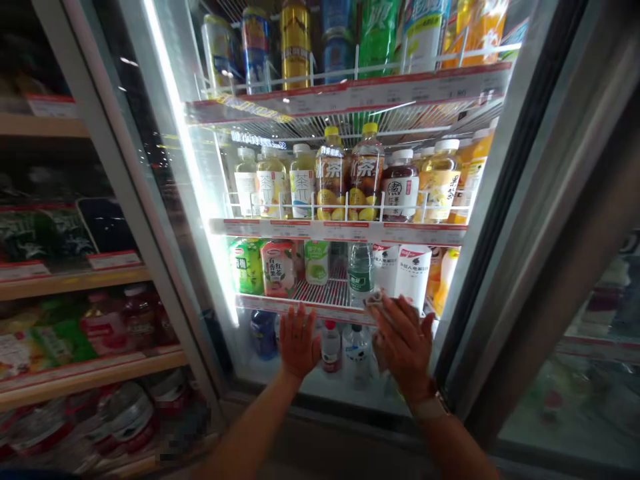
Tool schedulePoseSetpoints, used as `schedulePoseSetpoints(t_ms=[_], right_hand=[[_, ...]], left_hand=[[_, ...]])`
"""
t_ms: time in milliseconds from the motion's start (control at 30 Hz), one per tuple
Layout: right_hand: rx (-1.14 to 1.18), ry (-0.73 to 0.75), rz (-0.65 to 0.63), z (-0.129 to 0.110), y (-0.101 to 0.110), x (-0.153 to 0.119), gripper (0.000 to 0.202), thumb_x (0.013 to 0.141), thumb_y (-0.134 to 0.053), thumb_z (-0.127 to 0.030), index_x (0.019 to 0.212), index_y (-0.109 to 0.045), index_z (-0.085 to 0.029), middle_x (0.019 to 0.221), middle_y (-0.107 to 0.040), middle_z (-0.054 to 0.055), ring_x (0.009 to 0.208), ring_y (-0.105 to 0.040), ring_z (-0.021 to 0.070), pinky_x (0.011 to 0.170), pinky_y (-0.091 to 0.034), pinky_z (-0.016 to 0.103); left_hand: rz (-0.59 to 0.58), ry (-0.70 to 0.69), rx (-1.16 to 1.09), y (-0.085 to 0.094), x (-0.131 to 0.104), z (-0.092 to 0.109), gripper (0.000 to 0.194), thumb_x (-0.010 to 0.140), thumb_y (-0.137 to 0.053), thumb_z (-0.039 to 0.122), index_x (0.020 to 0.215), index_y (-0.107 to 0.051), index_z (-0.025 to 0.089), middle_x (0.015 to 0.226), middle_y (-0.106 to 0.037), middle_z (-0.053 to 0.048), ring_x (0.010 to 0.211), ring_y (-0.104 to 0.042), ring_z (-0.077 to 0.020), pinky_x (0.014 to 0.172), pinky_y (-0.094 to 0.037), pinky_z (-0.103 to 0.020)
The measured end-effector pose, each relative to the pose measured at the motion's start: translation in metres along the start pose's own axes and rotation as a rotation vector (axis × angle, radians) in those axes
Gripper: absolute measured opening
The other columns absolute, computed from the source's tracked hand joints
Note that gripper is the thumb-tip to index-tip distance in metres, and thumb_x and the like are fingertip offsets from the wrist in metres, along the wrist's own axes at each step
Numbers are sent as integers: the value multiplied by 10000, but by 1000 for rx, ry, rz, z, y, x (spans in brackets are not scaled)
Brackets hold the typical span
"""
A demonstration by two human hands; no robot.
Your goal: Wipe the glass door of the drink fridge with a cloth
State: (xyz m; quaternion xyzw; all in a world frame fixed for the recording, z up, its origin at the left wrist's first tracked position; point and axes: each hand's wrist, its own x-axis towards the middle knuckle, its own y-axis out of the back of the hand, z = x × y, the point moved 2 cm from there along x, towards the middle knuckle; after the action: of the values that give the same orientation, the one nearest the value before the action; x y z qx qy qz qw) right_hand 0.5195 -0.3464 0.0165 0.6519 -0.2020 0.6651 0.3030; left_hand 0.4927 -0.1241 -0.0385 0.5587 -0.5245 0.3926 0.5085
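A lit drinks fridge with a glass front (pixel 280 393) fills the middle of the view. My left hand (pixel 299 340) is raised in front of the lower shelf, fingers up and slightly apart, with nothing in it. To its right, my right hand (pixel 405 337) presses a crumpled greyish cloth (pixel 376 303) under its fingers, near the lower shelf's front edge. Part of the cloth is hidden by the palm. Between the hands, behind them, stand a small bottle with a red cap (pixel 331 347) and a clear bottle with a dark cap (pixel 357 353).
Fridge shelves hold yellow-capped tea bottles (pixel 367 173), cans (pixel 296 47), a green-labelled water bottle (pixel 361 270) and white cartons (pixel 414 270). A metal door frame (pixel 505 220) runs down the right. Wooden shelves (pixel 95 373) with packaged goods stand at the left.
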Motion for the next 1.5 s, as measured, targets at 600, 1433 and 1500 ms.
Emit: schedulePoseSetpoints(t_ms=[600, 1433, 1500], right_hand=[[-20, -11, 1, -20, -11, -10, 503, 931, -516, -116, 1417, -489, -240, 1401, -558, 90, 1368, -444, 233, 1189, -271, 466], [7, 21, 4, -4, -3, 4, 455, 947, -496, -118, 1386, -516, -235, 1317, -626, 78, 1333, -488, 203, 1184, -281, 435], [-25, -67, 151, 10, 5, 21, 535, 921, -505, -79, 1421, -478, -266, 1333, -610, 73, 1299, -524, 225, 1156, -337, 475]], left_hand=[[-8, 14, -6, 0, -2, 1, 581, 961, -380, 262, 1521, -264, 156, 1585, -260, -112, 1496, -154, -259, 1213, -186, -456], [-22, -5, 35, -1, -3, -1, 623, 946, -399, 256, 1534, -216, 167, 1591, -236, -117, 1490, -170, -281, 1199, -223, -500], [-11, -5, 33, -1, -2, -1, 620, 946, -392, 254, 1534, -217, 163, 1595, -224, -113, 1490, -169, -282, 1200, -223, -495]])
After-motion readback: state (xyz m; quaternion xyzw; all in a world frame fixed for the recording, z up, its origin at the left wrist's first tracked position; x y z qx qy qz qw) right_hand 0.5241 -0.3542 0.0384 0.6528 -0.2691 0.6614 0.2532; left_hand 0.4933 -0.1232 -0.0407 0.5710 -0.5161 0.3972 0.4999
